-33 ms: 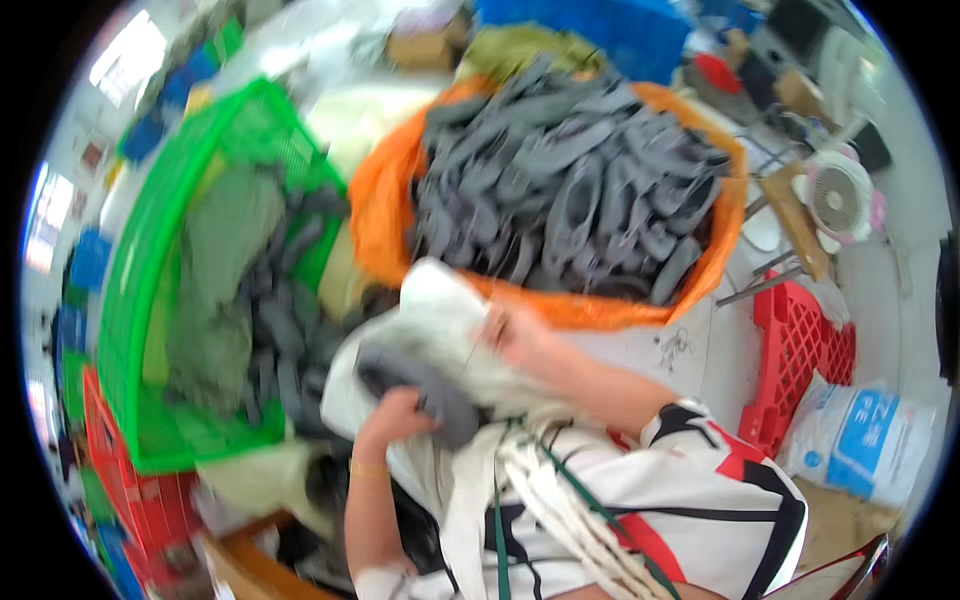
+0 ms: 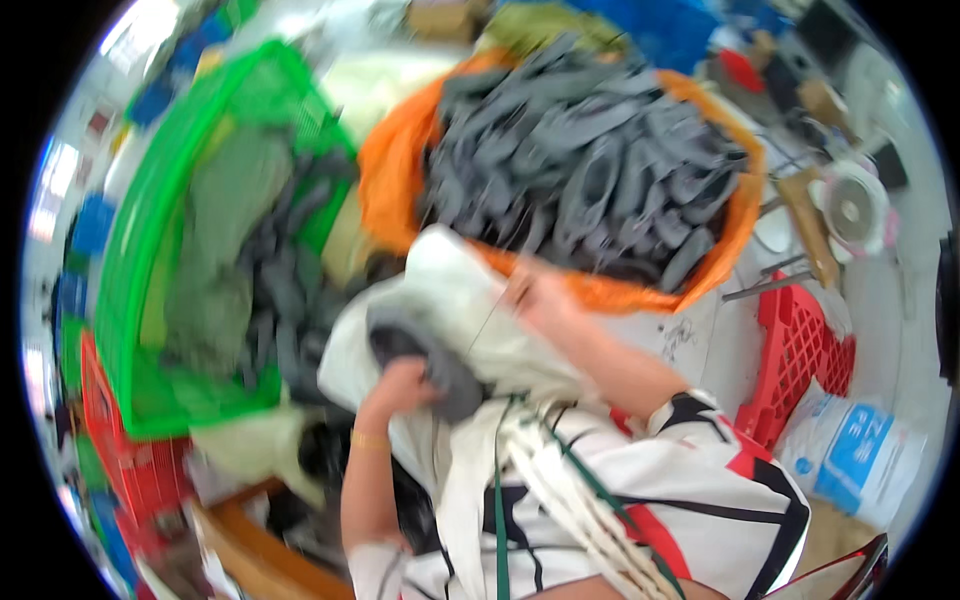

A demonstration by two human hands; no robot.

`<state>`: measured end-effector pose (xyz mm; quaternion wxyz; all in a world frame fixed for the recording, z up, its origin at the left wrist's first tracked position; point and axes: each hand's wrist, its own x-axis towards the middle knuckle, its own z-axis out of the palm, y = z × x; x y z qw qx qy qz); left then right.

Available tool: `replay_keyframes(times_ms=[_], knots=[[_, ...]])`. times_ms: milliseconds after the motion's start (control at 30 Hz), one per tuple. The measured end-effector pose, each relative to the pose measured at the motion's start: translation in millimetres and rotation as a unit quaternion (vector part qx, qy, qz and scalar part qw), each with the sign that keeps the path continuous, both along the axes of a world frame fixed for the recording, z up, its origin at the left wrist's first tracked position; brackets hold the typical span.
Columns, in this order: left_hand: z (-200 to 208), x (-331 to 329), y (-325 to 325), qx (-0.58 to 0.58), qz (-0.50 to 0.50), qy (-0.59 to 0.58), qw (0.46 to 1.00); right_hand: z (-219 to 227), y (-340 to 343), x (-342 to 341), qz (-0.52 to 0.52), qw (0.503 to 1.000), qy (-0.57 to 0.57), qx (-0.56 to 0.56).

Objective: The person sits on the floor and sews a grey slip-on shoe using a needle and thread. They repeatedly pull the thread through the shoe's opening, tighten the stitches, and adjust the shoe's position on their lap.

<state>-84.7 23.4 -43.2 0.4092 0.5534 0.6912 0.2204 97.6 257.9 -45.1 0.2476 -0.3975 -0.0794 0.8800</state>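
My left hand [image 2: 405, 385] is closed round a grey shoe upper [image 2: 458, 385], its dark opening facing up and away. The upper rests over a white cloth [image 2: 445, 265] spread across my lap. Farther right and higher, my right hand [image 2: 545, 295] is raised with its fingers pinched, blurred by motion. A thin dark thread [image 2: 487, 325] stretches between the upper and those fingers. Whether a needle is in the pinch cannot be made out. Just beyond the cloth stands an orange sack [image 2: 388, 195] heaped with grey shoe uppers [image 2: 590, 180].
On the left a tilted green crate [image 2: 150, 250] holds more grey pieces and a greenish cloth. A red crate [image 2: 110, 440] is below it. At right are a red plastic pallet [image 2: 790, 345], a white printed bag [image 2: 850, 455] and a fan [image 2: 852, 212]. A wooden piece [image 2: 260, 545] lies lower left.
My right hand has moved up and a little away from the shoe upper, and the thread now shows as a line. My left hand keeps its hold. The whole view has shifted slightly.
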Motion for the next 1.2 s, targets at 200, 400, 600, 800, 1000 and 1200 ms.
replay_keyframes(times_ms=[200, 400, 600, 800, 1000, 1200], knots=[[13, 47, -19, 0.229, 0.319, -0.045, 0.919, 10, 83, 81, -0.155, 0.972, -0.003, 0.178], [-11, 67, -41, 0.063, 0.382, -0.170, 0.906, 16, 118, 111, -0.221, 0.928, -0.071, 0.292], [-15, 83, -30, 0.102, 0.371, -0.173, 0.907, 56, 159, 167, -0.287, 0.753, -0.206, 0.555], [-13, 79, -43, 0.005, 0.436, -0.376, 0.818, 11, 183, 169, -0.229, 0.755, -0.198, 0.582], [-11, 90, -46, 0.040, 0.526, -0.482, 0.700, -7, 15, 56, 0.213, 0.867, -0.070, 0.445], [-12, 94, -42, 0.048, 0.545, -0.570, 0.613, 15, -90, 15, 0.487, 0.720, -0.062, 0.490]])
